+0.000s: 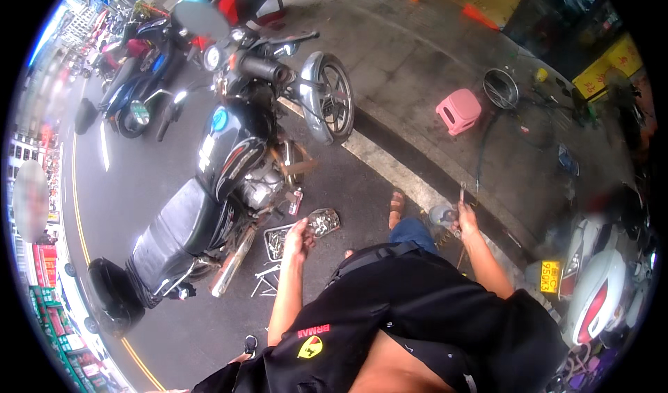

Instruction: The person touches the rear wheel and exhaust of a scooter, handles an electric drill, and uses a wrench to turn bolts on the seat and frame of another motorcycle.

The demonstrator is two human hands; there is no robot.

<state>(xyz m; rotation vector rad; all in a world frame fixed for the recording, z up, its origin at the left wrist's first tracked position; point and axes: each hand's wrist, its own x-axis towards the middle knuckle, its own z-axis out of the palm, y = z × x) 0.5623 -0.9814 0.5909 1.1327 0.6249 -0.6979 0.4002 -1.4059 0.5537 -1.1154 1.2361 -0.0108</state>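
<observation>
My left hand [299,240] is raised over the metal parts tray [267,238], its fingers curled together. Whatever it may hold is too small to make out. On my right side, my right hand [466,220] is closed around a slim metal tool like a wrench [463,191], which points upward. A roundish pale, see-through object [440,215] shows beside that hand; I cannot tell whether they touch. Small metal parts fill the tray and a second container [324,220] beside it. Several wrenches [264,281] lie on the ground below the tray.
A black motorcycle [236,142] stands to my left, with a small red-and-white bottle [296,201] near its engine. A pink stool [459,111] and a round wire-like basket or rim [501,89] are ahead right. A white scooter [598,295] is at right; a kerb [390,160] runs between.
</observation>
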